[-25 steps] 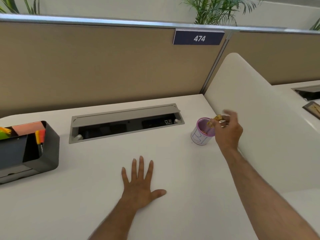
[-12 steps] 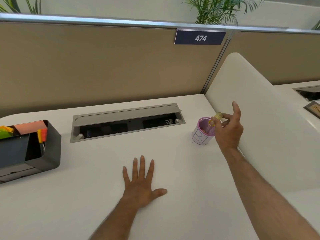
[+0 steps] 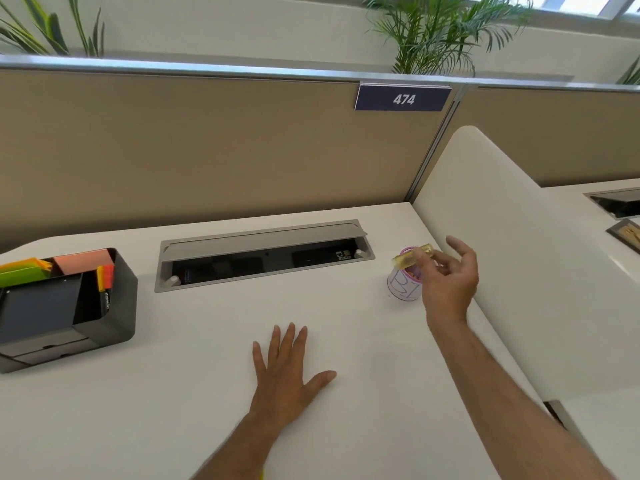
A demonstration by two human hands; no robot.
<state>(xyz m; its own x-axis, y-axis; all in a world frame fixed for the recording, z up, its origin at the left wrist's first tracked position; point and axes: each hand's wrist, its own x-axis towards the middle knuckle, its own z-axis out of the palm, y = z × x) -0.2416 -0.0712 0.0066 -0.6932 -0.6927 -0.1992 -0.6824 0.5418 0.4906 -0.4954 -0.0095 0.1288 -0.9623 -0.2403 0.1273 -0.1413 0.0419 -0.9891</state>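
Observation:
A small white cup [image 3: 401, 289] with a purple rim and pen marks on its side stands on the white desk [image 3: 194, 368], near the right divider. My right hand [image 3: 450, 282] hovers just over its right edge and pinches a small yellowish stick-shaped object [image 3: 410, 259] between thumb and fingers, held across the cup's mouth. The other fingers are spread upward. My left hand [image 3: 287, 372] lies flat on the desk in front of me, fingers straight and spread, holding nothing.
A dark desk organizer [image 3: 65, 306] with coloured sticky notes and markers sits at the left. An open grey cable tray [image 3: 263, 258] is sunk into the desk at the back. A tan partition [image 3: 207, 150] and a white curved divider [image 3: 519, 254] bound the desk.
My right hand has lifted the yellowish object a little higher and turned it over the cup's mouth. The left hand has stayed flat on the desk.

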